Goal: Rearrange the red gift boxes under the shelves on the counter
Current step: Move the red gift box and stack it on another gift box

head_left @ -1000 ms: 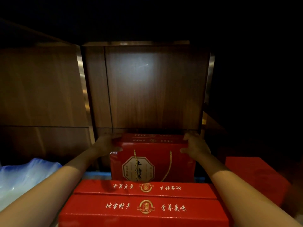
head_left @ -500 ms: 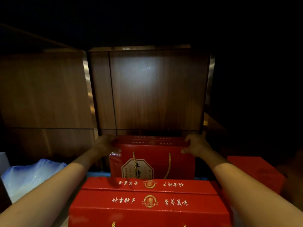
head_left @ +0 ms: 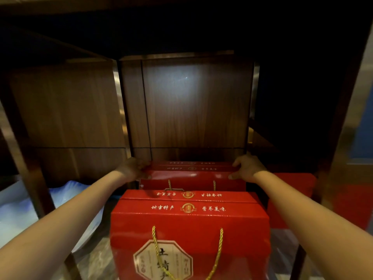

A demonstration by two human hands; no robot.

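We see, at far left, a pale blue bag [head_left: 18, 211] lying beside a dark shelf post [head_left: 38, 190]. Moving right, our left hand [head_left: 132, 169] grips the left end of the rear red gift box [head_left: 191, 174], which sits against the wooden back panel [head_left: 197, 106] under the shelves. Just in front stands a second red gift box [head_left: 189, 225] with gold rope handles, touching or nearly touching the rear one. Our right hand [head_left: 247, 167] clasps the rear box's right end. Farther right, a third red box [head_left: 292, 199] lies in shadow, untouched. We judge the task partway done: one box seated deep, others unsorted. Compared with a second ago, the hands hold the same grip, and the view has pulled back, showing more of the front box.
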